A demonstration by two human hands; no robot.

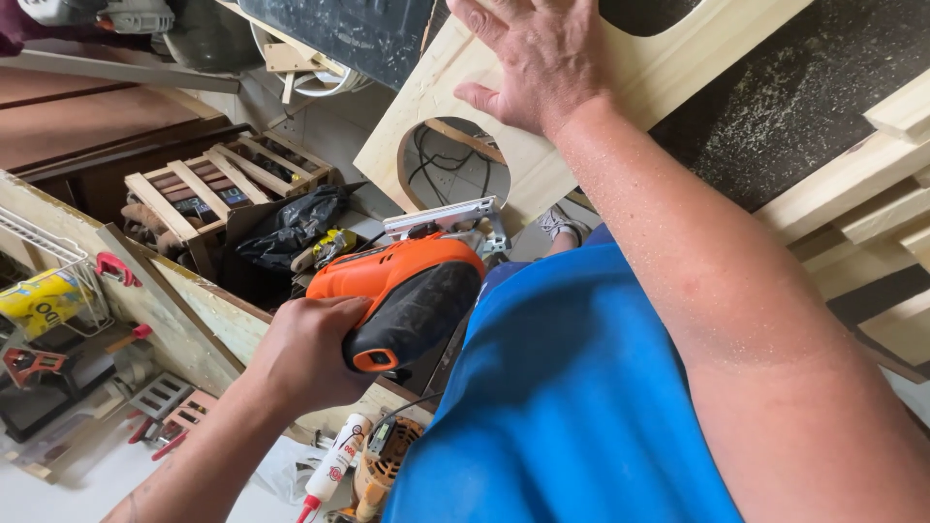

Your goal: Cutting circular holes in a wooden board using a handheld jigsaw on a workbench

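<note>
left hand [305,353] clamping jigsaw [402,291] handle, saw pointing away toward board [581,116] | right hand [538,58] lying flat, fingers spread, pressing on board just beyond saw | round cutout [450,165] sitting between the hands, nearer the saw's shoe | crate [223,184] lying left of left hand, open air around saw

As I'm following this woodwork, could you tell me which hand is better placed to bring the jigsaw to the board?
Probably the left hand: it holds the orange jigsaw, while the right hand lies flat on the wooden board, steadying it.
</note>
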